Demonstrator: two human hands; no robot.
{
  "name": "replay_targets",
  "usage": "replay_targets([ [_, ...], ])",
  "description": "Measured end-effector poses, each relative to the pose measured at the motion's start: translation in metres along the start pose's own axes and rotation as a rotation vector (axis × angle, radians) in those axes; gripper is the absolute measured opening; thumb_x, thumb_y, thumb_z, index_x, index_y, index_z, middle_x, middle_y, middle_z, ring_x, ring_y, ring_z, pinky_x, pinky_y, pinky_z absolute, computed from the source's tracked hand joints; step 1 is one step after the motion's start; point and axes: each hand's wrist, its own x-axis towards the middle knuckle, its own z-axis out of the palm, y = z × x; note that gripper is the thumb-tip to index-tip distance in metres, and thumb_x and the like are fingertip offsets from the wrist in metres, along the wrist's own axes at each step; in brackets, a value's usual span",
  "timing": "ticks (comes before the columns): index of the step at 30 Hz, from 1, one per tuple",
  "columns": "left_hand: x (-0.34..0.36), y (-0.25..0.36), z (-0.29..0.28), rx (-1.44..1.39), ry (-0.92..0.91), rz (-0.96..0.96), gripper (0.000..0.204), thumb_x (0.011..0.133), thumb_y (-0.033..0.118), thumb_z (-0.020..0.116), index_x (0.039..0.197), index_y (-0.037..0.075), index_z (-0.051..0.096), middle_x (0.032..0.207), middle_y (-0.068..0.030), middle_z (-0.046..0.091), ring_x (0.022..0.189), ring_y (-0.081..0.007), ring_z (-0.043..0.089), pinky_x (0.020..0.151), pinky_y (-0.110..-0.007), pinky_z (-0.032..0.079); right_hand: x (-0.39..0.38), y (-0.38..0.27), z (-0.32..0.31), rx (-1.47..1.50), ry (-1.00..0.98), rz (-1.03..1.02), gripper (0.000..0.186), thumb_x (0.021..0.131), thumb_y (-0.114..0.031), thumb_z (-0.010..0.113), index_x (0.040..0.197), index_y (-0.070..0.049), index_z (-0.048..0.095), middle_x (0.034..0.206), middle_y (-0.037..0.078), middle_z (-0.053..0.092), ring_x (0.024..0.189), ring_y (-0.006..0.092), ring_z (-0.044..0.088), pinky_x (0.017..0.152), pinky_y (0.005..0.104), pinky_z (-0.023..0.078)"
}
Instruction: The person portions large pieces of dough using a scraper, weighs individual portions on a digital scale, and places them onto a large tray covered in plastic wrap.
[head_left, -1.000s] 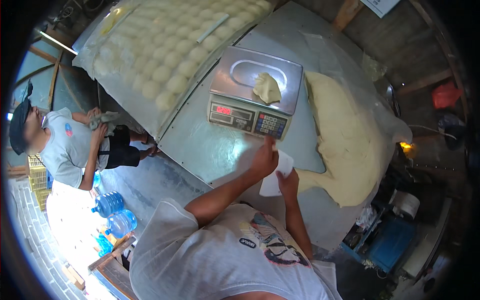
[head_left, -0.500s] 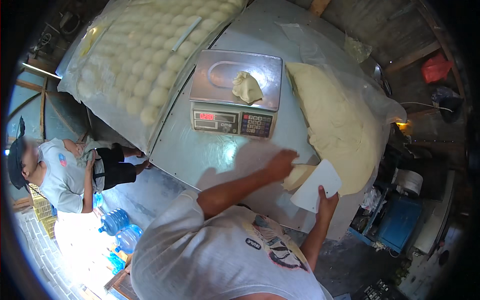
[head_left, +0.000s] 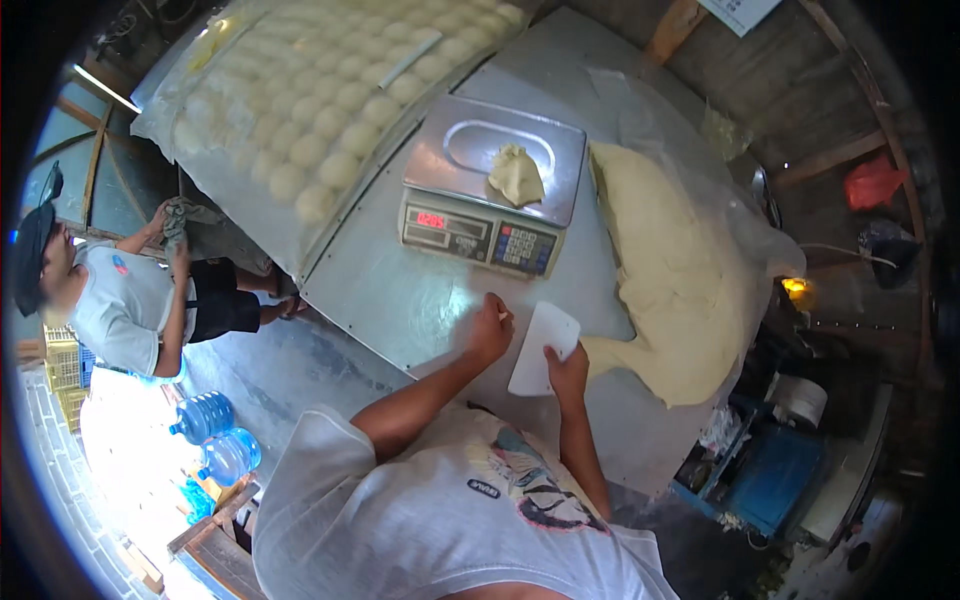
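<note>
white scraper [head_left: 540, 352] has swung nearer the scale [head_left: 470, 190], right hand [head_left: 568, 370] clamped on it; left hand [head_left: 492, 328], grip unclear, could jog the scale if careless.

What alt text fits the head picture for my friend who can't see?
A person's right hand holds a white scraper beside a big dough slab, the left hand nearby. A dough lump sits on a scale; dough balls lie under plastic.

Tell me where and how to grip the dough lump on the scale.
Cup the dough lump around its middle, probably best from the near side, over the keypad: it is a compact, rounded mound, and the scale pan leaves its sides open.
</note>
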Motion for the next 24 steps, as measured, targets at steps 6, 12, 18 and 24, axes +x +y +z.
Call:
replay_targets([
  [6,0.085,0.127,-0.063,-0.122,0.154,0.193,0.025,0.090,0.011,0.059,0.107,0.000,0.045,0.101,-0.0232,0.055,0.096,-0.0401,0.055,0.080,-0.047,0.042,-0.036,0.037,-0.055,0.628,0.151,0.227,0.037,0.085,-0.005,0.070,0.119,0.004,0.059,0.112,0.010,0.066,0.102,0.0191,0.061,0.090,0.0323,0.046],
  [12,0.158,0.143,-0.063,0.858,0.329,0.410,0.057,0.089,0.019,0.060,0.136,-0.006,0.041,0.147,-0.0202,0.036,0.142,-0.0399,0.021,0.107,-0.064,0.024,-0.061,0.050,-0.115,0.726,0.349,0.208,0.044,0.086,-0.004,0.069,0.126,0.005,0.053,0.118,0.011,0.062,0.104,0.0191,0.059,0.091,0.0320,0.046],
  [18,0.000,0.075,0.066,0.392,-0.643,0.310,0.045,0.083,0.009,0.057,0.127,0.002,0.052,0.128,-0.0161,0.055,0.121,-0.0349,0.050,0.102,-0.044,0.042,-0.093,0.087,-0.126,0.817,0.499,0.214,0.045,0.087,0.000,0.065,0.129,0.005,0.051,0.122,0.013,0.061,0.110,0.0216,0.059,0.094,0.0341,0.046],
  [24,-0.016,0.040,0.077,0.294,-0.538,0.195,0.030,0.073,0.018,0.075,0.098,0.003,0.069,0.096,-0.0162,0.070,0.091,-0.0272,0.067,0.083,-0.040,0.052,-0.063,0.033,-0.106,0.353,0.229,0.048,0.035,0.082,-0.006,0.070,0.113,0.007,0.059,0.106,0.018,0.068,0.099,0.0266,0.065,0.088,0.0358,0.047],
])
